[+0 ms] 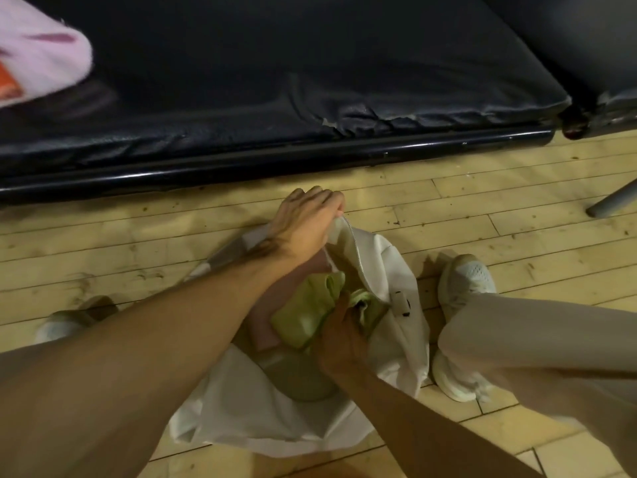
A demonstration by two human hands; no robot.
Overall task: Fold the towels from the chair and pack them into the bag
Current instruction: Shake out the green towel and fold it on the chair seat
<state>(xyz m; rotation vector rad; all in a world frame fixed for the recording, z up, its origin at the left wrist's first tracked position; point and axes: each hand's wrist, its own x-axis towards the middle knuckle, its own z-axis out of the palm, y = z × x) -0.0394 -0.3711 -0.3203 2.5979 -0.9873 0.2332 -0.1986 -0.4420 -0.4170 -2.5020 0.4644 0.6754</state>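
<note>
Across the upper part of the view, a long black padded chair seat (275,81) is seen, its cover cracked along the front edge above a black metal rail. A second dark seat (586,39) is set just beside it at the right. Below them, a pale wooden plank floor (482,208) is spread, marked with dark specks.

On the floor, between the person's feet, a white bag (248,408) is laid with its mouth opened upward and its zip edge showing. A pink towel (38,46) is left on the chair seat at the far left, with something orange (8,84) just beside it at the frame edge.

Inside the bag, a light green towel (303,315) is lodged, crumpled rather than flat. A duller green fold (296,377) is seen below it and a pale pink cloth (265,322) against its left side.

The bag's far rim is gripped by the left hand (306,222), whose fingers are curled over the edge. The light green towel is clutched by the right hand (341,336), which is sunk in the bag's mouth with its fingers closed into the cloth.

A white shoe (465,277) is planted just right of the bag, and another shoe (69,319) is partly hidden behind the left forearm. A small white tab (400,303) is fixed to the bag's right side.
</note>
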